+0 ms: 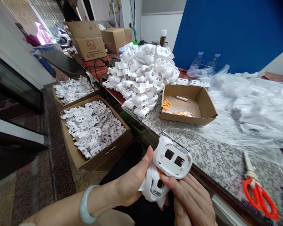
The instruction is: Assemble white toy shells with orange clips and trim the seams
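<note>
My left hand [129, 185] and my right hand [191, 201] both grip one white plastic housing [166, 169] just in front of the granite counter's edge. The housing has two square holes on its top face and a small orange piece at the seam. The left thumb presses against its side, and the right fingers pinch it from below. A pale bangle circles my left wrist.
A heap of the same white housings [143, 75] stands on the granite counter [209, 157]. An open cardboard tray [202, 108] with orange bits lies beside it. Orange-handled scissors [258, 193] lie at right near clear plastic bags [250, 106]. Two floor boxes [94, 157] of white parts stand at left.
</note>
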A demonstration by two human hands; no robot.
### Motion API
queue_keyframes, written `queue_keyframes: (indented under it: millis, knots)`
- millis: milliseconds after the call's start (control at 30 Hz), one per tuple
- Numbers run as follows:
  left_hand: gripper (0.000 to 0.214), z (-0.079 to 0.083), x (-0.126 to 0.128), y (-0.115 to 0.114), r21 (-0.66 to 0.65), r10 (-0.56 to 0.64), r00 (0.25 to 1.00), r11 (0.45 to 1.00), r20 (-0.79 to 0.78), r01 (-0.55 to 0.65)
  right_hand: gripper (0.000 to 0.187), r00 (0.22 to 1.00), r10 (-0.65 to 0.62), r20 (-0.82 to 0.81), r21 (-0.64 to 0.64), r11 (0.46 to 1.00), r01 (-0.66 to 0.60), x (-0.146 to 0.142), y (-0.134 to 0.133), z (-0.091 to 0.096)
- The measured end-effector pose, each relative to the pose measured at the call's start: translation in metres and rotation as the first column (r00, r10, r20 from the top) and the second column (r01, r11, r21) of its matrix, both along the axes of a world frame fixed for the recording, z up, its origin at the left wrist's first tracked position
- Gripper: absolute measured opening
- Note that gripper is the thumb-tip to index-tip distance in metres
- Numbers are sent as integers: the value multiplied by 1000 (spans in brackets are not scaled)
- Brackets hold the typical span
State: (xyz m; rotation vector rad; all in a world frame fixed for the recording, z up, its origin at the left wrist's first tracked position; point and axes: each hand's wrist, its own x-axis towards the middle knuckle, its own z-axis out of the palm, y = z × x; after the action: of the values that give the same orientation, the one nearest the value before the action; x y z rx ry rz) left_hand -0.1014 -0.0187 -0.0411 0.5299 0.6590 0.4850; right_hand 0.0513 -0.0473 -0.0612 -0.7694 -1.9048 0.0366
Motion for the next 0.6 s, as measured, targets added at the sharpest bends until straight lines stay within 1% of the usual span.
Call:
queue_keyframes:
  millis: [67,133,233,367,467,500,533,600]
  knots:
    - [83,-2,1,2,-36,-18,1000,999,1,18,44,1000,10,7,4,1000,-10,2,-1,-2]
    - [84,-4,2,4,-37,-34,999,999,9,34,44,1000,17,23,1,1000,-17,4,-1,-5]
    - [80,-7,4,11,30,-27,1000,999,-4,27,46,999,20,25,-31,999,-19,5,2,-11]
    - [79,-9,6,20,139,29,999,990,-32,-24,44,1000,14,9,-162,987,-13,7,8,-17]
    - [79,-9,5,25,158,31,999,987,-25,-27,45,994,50,-94,-237,969,-71,13,8,-16]
    - [79,-8,5,25,161,31,999,987,-25,-27,45,989,40,-144,-248,966,-75,15,7,-15]
    - [78,-8,5,26,166,34,999,986,-24,-30,45,981,1,-194,-256,965,-52,17,5,-14]
    - [77,-7,4,27,179,46,998,983,-33,-39,44,952,-144,-272,-277,959,66,20,3,-12]
